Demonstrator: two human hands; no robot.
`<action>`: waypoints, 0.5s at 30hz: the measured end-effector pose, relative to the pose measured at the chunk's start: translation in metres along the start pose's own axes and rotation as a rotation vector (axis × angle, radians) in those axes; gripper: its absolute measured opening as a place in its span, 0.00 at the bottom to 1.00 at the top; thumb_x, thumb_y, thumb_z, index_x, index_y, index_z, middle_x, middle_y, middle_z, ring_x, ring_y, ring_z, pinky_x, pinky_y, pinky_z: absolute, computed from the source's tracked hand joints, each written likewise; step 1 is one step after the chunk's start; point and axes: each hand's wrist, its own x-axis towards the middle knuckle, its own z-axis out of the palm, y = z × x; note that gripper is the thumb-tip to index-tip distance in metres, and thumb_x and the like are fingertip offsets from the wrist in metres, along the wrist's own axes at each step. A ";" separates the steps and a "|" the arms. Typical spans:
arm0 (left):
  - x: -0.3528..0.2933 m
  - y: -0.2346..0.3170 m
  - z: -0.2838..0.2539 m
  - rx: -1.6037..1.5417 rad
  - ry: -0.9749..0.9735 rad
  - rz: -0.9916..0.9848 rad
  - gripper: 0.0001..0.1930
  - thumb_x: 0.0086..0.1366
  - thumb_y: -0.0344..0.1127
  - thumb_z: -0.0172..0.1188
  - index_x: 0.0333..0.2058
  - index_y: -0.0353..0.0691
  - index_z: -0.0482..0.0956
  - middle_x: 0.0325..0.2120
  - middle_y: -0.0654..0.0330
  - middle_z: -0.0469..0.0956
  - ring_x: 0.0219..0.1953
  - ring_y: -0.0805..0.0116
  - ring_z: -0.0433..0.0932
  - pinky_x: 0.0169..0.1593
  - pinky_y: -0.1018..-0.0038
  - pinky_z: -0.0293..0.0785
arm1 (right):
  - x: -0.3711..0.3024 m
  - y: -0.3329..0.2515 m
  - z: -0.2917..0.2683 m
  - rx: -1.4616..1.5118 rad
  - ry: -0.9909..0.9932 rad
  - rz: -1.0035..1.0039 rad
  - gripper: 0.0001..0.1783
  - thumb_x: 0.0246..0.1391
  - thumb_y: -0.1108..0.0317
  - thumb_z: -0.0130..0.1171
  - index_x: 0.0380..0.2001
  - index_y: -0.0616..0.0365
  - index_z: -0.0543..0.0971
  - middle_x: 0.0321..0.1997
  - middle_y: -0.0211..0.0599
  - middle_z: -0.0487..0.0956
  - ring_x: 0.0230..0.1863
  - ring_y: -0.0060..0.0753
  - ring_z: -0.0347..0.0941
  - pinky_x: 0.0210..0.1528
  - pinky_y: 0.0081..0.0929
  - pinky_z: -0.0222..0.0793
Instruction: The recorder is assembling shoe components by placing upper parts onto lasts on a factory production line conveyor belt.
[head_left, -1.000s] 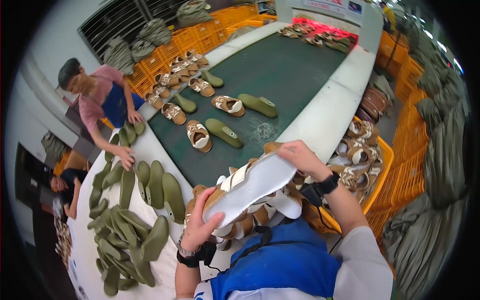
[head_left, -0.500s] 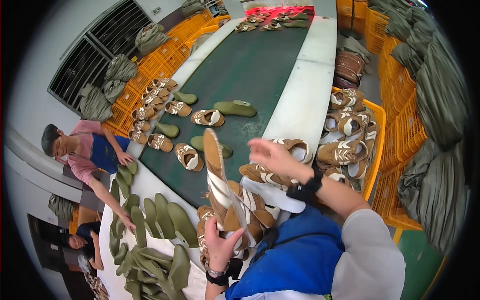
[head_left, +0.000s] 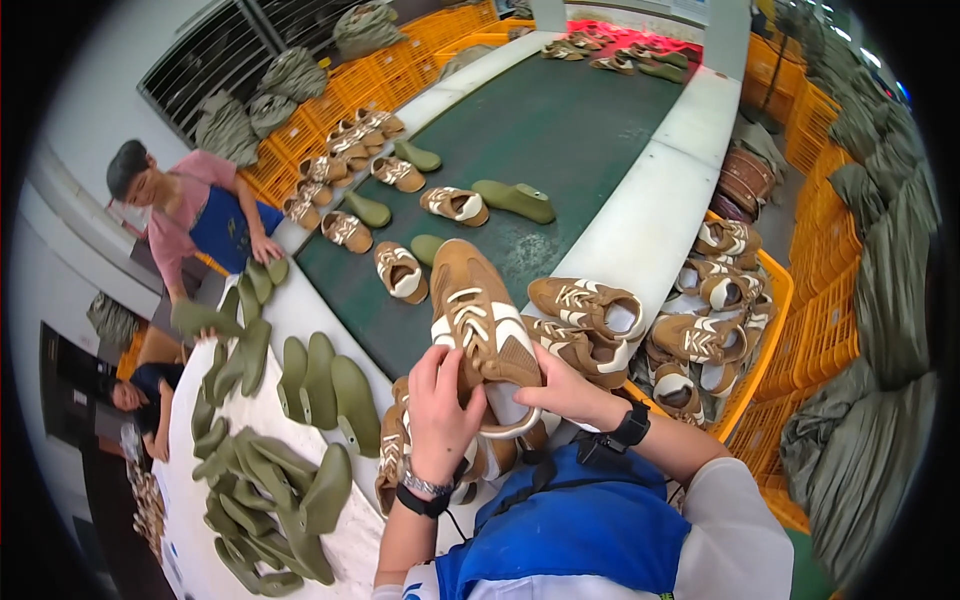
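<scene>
Both left hand [head_left: 447,415] and right hand [head_left: 572,388] gripped a likely light, pliable shoe [head_left: 470,290] near the belt [head_left: 560,130], suitably at its rear.

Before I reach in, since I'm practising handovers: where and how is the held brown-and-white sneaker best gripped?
I'd grip the brown-and-white sneaker by its rounded toe, coming from the side of the green belt. The toe points that way and is uncovered, while the left hand and right hand hold the collar end.
</scene>
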 end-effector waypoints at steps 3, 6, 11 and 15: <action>-0.007 -0.019 -0.001 -0.064 0.035 -0.020 0.11 0.51 0.24 0.57 0.36 0.31 0.75 0.33 0.48 0.78 0.34 0.53 0.78 0.38 0.66 0.74 | 0.000 -0.012 0.002 0.026 -0.046 0.067 0.38 0.43 0.75 0.55 0.59 0.65 0.55 0.54 0.39 0.67 0.55 0.26 0.63 0.57 0.25 0.59; -0.017 -0.026 -0.004 -0.125 0.081 -0.185 0.09 0.53 0.23 0.55 0.35 0.31 0.76 0.31 0.48 0.78 0.32 0.54 0.78 0.36 0.68 0.74 | -0.001 -0.017 0.006 -0.040 -0.072 0.051 0.41 0.42 0.73 0.57 0.60 0.65 0.53 0.55 0.41 0.66 0.55 0.28 0.63 0.57 0.25 0.60; -0.022 -0.022 -0.013 -0.158 0.142 -0.180 0.08 0.53 0.23 0.55 0.34 0.32 0.76 0.29 0.50 0.78 0.31 0.55 0.77 0.35 0.69 0.73 | 0.004 -0.064 0.028 -0.919 0.165 -0.481 0.40 0.37 0.70 0.63 0.58 0.58 0.61 0.53 0.47 0.66 0.53 0.43 0.65 0.54 0.33 0.63; -0.022 -0.005 -0.018 -0.135 0.127 -0.060 0.08 0.53 0.22 0.55 0.34 0.32 0.75 0.29 0.51 0.77 0.31 0.55 0.76 0.36 0.67 0.72 | 0.017 -0.059 0.037 -1.176 0.119 -0.665 0.23 0.35 0.73 0.60 0.42 0.56 0.74 0.44 0.40 0.72 0.44 0.44 0.70 0.44 0.34 0.69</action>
